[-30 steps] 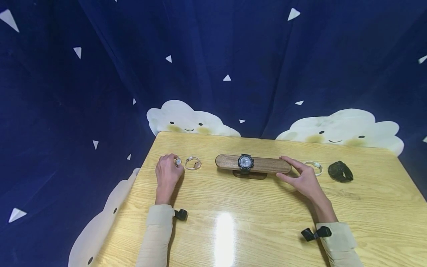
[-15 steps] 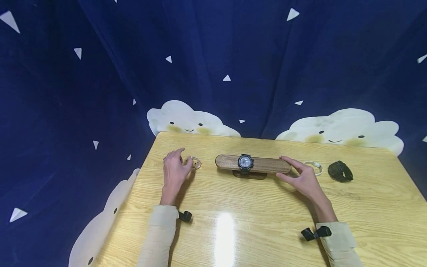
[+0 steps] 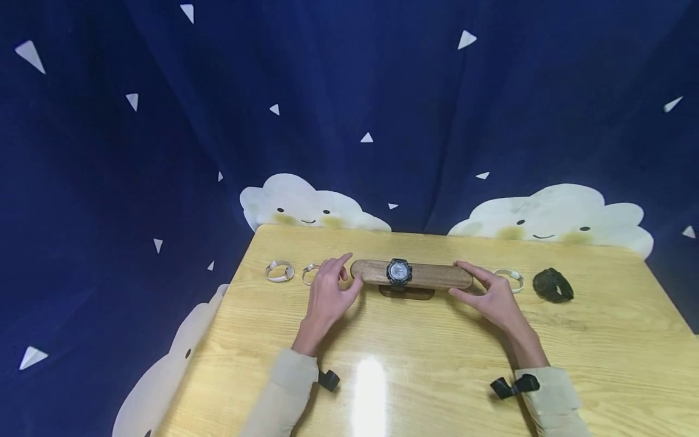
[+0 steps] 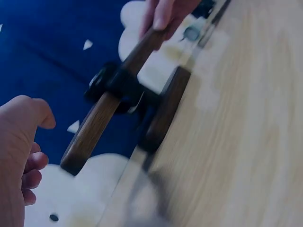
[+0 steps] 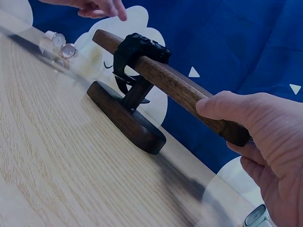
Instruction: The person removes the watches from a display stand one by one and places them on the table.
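A dark wooden T-bar watch stand [image 3: 437, 276] stands upright on its base [image 5: 125, 123]. A black sports watch [image 3: 399, 272] is fastened round its bar, a little left of the bar's middle. With thumb on one side and fingers on the other, my right hand [image 3: 494, 297] grips the bar's right end. My left hand [image 3: 330, 291] is at the bar's left end, fingers loosely bent, holding nothing; the left wrist view shows a gap between it and the bar [image 4: 90, 135]. It partly hides a thin-banded watch [image 3: 306, 274]; farther left lies a white-strapped watch [image 3: 289, 273].
Right of the stand, a white-strapped watch [image 3: 519, 283] lies partly behind my right hand, with a black watch [image 3: 551, 284] beyond it. A dark blue curtain [image 3: 327, 73] printed with clouds hangs along the back of the wooden table [image 3: 437, 364] and along its left side.
My left hand has let go of the white-strapped watch at far left and moved right, past the thin-banded watch, to the bar's left end. The right hand keeps its grip; the head view has tilted slightly.
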`<state>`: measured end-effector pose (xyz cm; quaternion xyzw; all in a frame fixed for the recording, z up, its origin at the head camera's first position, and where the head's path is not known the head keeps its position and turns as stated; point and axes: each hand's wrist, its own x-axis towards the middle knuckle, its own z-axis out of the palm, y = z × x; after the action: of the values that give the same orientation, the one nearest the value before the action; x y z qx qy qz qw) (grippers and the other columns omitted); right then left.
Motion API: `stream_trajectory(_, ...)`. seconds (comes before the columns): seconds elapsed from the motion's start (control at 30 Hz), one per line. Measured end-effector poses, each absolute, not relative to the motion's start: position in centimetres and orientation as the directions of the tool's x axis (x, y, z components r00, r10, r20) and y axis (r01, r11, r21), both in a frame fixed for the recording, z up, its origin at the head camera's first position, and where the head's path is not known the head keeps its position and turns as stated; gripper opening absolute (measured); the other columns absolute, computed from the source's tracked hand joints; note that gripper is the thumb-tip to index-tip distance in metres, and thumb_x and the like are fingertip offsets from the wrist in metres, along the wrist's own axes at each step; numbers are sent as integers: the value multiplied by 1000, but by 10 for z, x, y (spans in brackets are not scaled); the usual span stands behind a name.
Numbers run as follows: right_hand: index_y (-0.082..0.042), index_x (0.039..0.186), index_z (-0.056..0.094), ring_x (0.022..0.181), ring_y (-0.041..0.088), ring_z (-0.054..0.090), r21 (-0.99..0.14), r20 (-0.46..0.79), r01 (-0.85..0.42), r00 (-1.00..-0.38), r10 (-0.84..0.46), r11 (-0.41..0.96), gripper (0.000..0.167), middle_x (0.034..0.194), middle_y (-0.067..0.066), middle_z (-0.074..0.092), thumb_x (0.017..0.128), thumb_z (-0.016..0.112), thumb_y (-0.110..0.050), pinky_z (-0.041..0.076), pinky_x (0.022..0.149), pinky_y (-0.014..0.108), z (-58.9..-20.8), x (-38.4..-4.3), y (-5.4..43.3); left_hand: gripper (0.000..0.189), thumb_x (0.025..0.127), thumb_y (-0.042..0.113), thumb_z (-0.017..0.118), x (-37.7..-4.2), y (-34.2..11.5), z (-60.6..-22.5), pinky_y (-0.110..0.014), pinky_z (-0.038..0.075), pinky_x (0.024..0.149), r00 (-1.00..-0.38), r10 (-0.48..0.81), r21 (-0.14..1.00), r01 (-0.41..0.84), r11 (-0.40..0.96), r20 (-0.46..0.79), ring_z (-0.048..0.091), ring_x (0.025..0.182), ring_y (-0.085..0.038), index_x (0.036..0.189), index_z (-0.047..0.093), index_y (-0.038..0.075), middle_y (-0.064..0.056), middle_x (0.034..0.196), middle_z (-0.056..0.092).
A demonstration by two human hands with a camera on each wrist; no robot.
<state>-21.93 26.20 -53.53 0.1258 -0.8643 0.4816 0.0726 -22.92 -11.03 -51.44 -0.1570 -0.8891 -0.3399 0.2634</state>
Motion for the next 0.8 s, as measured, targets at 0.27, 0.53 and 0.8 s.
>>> stream_trajectory(0.27, -15, 146, 61, 141, 41, 51, -831, 233, -277, -961, -151, 483, 66, 148, 13, 60, 87, 88, -23, 40, 113, 63, -535, -218, 260, 64, 88, 50, 75, -220, -73, -513, -26, 48, 68, -831, 174, 516, 477, 712, 528, 55, 82, -15, 135, 67, 7, -2, 85, 63)
stream_trajectory(0.53, -12, 146, 61, 139, 40, 53, -816, 253, -293, -956, -147, 499, 66, 147, 13, 61, 87, 88, -22, 42, 113, 61, -536, -219, 262, 78, 81, 59, 78, -221, -45, -513, -29, 50, 72, -838, 177, 434, 434, 790, 516, 55, 90, -18, 141, 63, 11, 0, 94, 57)
stream_trajectory(0.8, -13, 145, 63, 136, 37, 56, -798, 282, -314, -949, -141, 514, 65, 143, 12, 65, 86, 89, -23, 43, 113, 56, -538, -221, 262, 77, 80, 58, 81, -218, -32, -516, -31, 51, 72, -838, 144, 404, 395, 825, 526, 54, 95, -24, 139, 64, 11, -5, 100, 55)
